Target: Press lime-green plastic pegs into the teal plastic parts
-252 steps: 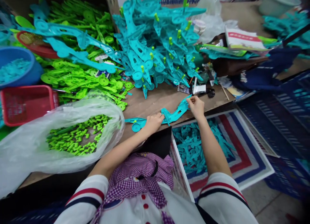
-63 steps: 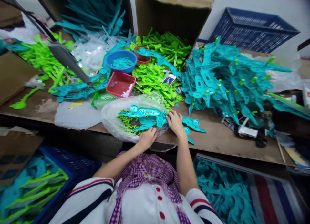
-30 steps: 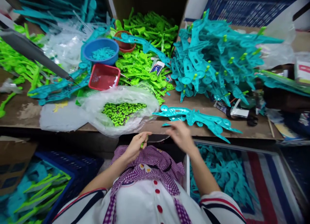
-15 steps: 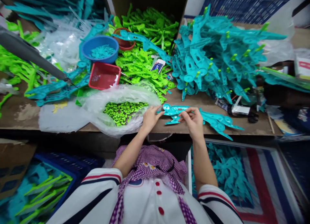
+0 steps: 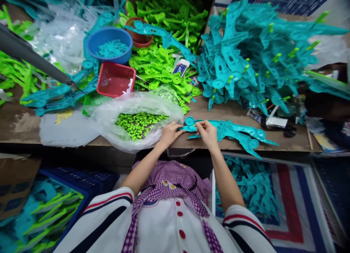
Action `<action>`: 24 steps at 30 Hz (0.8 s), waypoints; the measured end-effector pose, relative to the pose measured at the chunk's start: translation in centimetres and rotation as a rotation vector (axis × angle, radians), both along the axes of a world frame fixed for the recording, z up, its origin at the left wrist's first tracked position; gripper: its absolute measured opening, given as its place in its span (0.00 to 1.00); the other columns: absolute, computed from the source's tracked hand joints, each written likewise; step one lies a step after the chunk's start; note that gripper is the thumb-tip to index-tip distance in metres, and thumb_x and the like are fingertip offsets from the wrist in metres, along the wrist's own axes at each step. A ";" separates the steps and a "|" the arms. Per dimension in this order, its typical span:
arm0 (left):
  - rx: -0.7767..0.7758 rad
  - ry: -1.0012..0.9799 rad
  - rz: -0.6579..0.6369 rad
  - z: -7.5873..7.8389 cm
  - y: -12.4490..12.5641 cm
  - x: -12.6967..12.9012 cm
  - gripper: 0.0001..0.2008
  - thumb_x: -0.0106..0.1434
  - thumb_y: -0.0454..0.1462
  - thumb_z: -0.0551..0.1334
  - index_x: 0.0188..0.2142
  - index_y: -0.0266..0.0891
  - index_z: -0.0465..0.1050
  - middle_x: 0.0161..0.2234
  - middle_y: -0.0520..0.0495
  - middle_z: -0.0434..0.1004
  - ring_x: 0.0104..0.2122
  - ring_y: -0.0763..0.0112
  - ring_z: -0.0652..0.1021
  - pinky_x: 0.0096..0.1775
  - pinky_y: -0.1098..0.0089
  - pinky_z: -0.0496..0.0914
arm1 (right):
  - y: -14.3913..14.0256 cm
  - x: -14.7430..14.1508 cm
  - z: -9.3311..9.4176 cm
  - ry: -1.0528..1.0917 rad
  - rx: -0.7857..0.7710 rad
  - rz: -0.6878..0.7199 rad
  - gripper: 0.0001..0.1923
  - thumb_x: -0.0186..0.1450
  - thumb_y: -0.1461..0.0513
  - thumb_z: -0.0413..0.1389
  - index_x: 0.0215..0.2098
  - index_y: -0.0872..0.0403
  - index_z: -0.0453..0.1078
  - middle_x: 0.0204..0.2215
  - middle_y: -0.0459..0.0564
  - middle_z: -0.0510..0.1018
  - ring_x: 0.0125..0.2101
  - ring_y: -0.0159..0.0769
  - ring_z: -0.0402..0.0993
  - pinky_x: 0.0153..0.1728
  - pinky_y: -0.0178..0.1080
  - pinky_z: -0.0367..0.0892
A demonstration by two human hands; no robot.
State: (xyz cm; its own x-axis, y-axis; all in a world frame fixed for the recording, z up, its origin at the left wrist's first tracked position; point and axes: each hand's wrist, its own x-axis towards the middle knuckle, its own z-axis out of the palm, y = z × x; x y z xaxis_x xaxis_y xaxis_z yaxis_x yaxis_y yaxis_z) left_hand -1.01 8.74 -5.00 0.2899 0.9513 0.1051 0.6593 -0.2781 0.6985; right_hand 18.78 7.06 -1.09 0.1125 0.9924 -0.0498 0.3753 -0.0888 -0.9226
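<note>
Head view looks down on a cluttered brown table [image 5: 232, 116]. At frame centre the left hand [image 5: 168, 133] and right hand [image 5: 207, 133] meet over a long teal plastic part [image 5: 232, 131] lying flat near the table's front edge. Both hands pinch its round left end with fingers curled, thumbs and fingertips closed on it; whether anything smaller sits between the fingers cannot be told. Just left of the hands, a clear plastic bag [image 5: 131, 116] holds small green pegs [image 5: 138, 123]. Above it sit a red basket [image 5: 115, 79] and a blue bowl [image 5: 108, 44]. A tall heap of teal parts [image 5: 246, 59] fills the upper right. No writing is legible anywhere.
</note>
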 end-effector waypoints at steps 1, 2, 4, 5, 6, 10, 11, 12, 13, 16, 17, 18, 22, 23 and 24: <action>0.001 0.002 -0.001 0.0 0.1 0.0 0.15 0.64 0.47 0.65 0.44 0.42 0.81 0.35 0.47 0.77 0.34 0.68 0.76 0.39 0.70 0.66 | 0.0 -0.4 -0.1 -0.073 0.022 0.003 0.24 0.63 0.40 0.54 0.33 0.52 0.70 0.24 0.47 0.77 0.22 0.35 0.72 0.27 0.38 0.68; 0.001 0.004 -0.002 0.1 0.1 0.0 0.14 0.64 0.47 0.64 0.43 0.42 0.81 0.35 0.47 0.76 0.34 0.68 0.76 0.39 0.70 0.66 | 0.1 -0.8 -0.2 -0.143 0.044 0.012 0.24 0.63 0.40 0.53 0.32 0.52 0.70 0.24 0.48 0.78 0.24 0.36 0.72 0.29 0.38 0.68; -0.008 0.004 -0.007 0.2 0.1 0.0 0.14 0.64 0.46 0.64 0.43 0.42 0.81 0.34 0.47 0.76 0.33 0.68 0.76 0.38 0.70 0.66 | 0.3 -1.3 -0.4 -0.245 0.075 0.031 0.25 0.65 0.40 0.50 0.31 0.52 0.71 0.27 0.49 0.79 0.27 0.37 0.74 0.32 0.39 0.69; -0.015 0.003 -0.009 0.3 0.1 0.0 0.14 0.64 0.46 0.64 0.43 0.42 0.81 0.34 0.47 0.76 0.33 0.68 0.76 0.37 0.70 0.65 | 0.4 -1.4 -0.6 -0.277 0.088 0.037 0.25 0.66 0.40 0.49 0.31 0.52 0.71 0.27 0.50 0.79 0.28 0.38 0.74 0.34 0.39 0.69; -0.022 0.003 -0.013 0.3 0.1 0.1 0.14 0.64 0.46 0.64 0.43 0.42 0.81 0.34 0.47 0.76 0.34 0.68 0.75 0.37 0.70 0.65 | 0.4 -1.5 -0.8 -0.299 0.099 0.045 0.25 0.66 0.40 0.49 0.31 0.52 0.70 0.28 0.50 0.79 0.29 0.38 0.75 0.34 0.40 0.68; -0.040 -0.011 -0.014 0.3 0.1 0.0 0.14 0.64 0.46 0.64 0.43 0.43 0.81 0.34 0.47 0.76 0.34 0.67 0.75 0.36 0.70 0.64 | 0.1 -1.4 -0.9 -0.286 0.103 0.055 0.25 0.66 0.40 0.49 0.31 0.51 0.69 0.27 0.49 0.79 0.27 0.37 0.74 0.33 0.39 0.69; -0.041 -0.014 -0.013 0.2 0.1 0.0 0.14 0.65 0.46 0.64 0.43 0.43 0.81 0.34 0.47 0.76 0.34 0.67 0.75 0.36 0.70 0.64 | 0.0 -1.5 -0.9 -0.273 0.102 0.042 0.25 0.66 0.40 0.49 0.31 0.51 0.69 0.27 0.49 0.79 0.27 0.37 0.74 0.33 0.39 0.69; -0.042 -0.016 -0.013 0.2 0.1 0.0 0.14 0.65 0.46 0.64 0.43 0.43 0.81 0.34 0.47 0.76 0.34 0.67 0.75 0.36 0.70 0.64 | -0.1 -1.5 -0.9 -0.268 0.105 0.026 0.25 0.66 0.40 0.48 0.31 0.51 0.68 0.28 0.49 0.79 0.27 0.37 0.74 0.33 0.39 0.69; -0.040 -0.015 -0.013 0.3 0.1 0.0 0.14 0.65 0.47 0.64 0.43 0.43 0.81 0.34 0.47 0.76 0.34 0.67 0.75 0.36 0.70 0.64 | -0.2 -1.5 -0.8 -0.273 0.115 0.012 0.25 0.66 0.40 0.48 0.31 0.51 0.68 0.28 0.49 0.79 0.27 0.37 0.74 0.33 0.39 0.69; -0.031 -0.008 -0.018 0.3 0.1 0.0 0.14 0.65 0.46 0.64 0.42 0.43 0.81 0.34 0.47 0.77 0.34 0.67 0.75 0.35 0.70 0.63 | -0.3 -1.6 -0.9 -0.303 0.142 -0.009 0.25 0.67 0.40 0.48 0.31 0.51 0.68 0.28 0.50 0.79 0.27 0.37 0.74 0.33 0.39 0.69; -0.027 -0.007 -0.018 0.3 0.1 0.1 0.14 0.65 0.47 0.64 0.42 0.43 0.82 0.34 0.47 0.77 0.34 0.67 0.75 0.35 0.70 0.63 | -0.3 -1.6 -1.0 -0.310 0.147 -0.009 0.25 0.67 0.41 0.48 0.31 0.51 0.68 0.28 0.50 0.79 0.27 0.37 0.74 0.33 0.39 0.69; -0.023 -0.004 -0.018 0.3 0.1 0.1 0.14 0.65 0.47 0.64 0.42 0.43 0.82 0.34 0.47 0.77 0.33 0.68 0.76 0.35 0.70 0.63 | -0.3 -1.5 -1.2 -0.317 0.151 -0.004 0.25 0.67 0.41 0.48 0.31 0.51 0.68 0.28 0.50 0.79 0.28 0.37 0.74 0.33 0.39 0.69; 0.006 0.015 -0.021 0.0 0.2 0.1 0.15 0.65 0.48 0.62 0.42 0.43 0.82 0.34 0.47 0.77 0.34 0.68 0.76 0.35 0.70 0.64 | -0.3 -1.3 -2.0 -0.384 0.201 0.067 0.24 0.69 0.43 0.47 0.31 0.52 0.69 0.29 0.51 0.79 0.30 0.38 0.75 0.34 0.39 0.67; 0.016 0.019 -0.023 -0.1 0.2 0.1 0.15 0.65 0.49 0.62 0.42 0.43 0.82 0.34 0.47 0.77 0.34 0.68 0.76 0.35 0.70 0.64 | -0.3 -1.2 -2.2 -0.402 0.217 0.091 0.24 0.70 0.43 0.47 0.31 0.52 0.69 0.30 0.51 0.79 0.31 0.38 0.74 0.35 0.39 0.67; 0.024 0.022 -0.024 -0.2 0.2 0.1 0.15 0.65 0.49 0.62 0.42 0.44 0.82 0.34 0.47 0.77 0.33 0.68 0.76 0.34 0.70 0.64 | -0.3 -1.2 -2.3 -0.416 0.231 0.116 0.24 0.70 0.44 0.46 0.31 0.52 0.69 0.30 0.51 0.79 0.31 0.39 0.74 0.35 0.39 0.67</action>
State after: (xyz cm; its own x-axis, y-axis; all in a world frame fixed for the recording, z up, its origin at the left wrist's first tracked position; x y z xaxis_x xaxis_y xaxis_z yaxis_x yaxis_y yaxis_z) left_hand -0.94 8.95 -5.19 0.3152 0.9413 0.1211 0.6676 -0.3106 0.6766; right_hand 17.60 6.74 -3.42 -0.0363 0.9793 0.1992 0.7116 0.1653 -0.6828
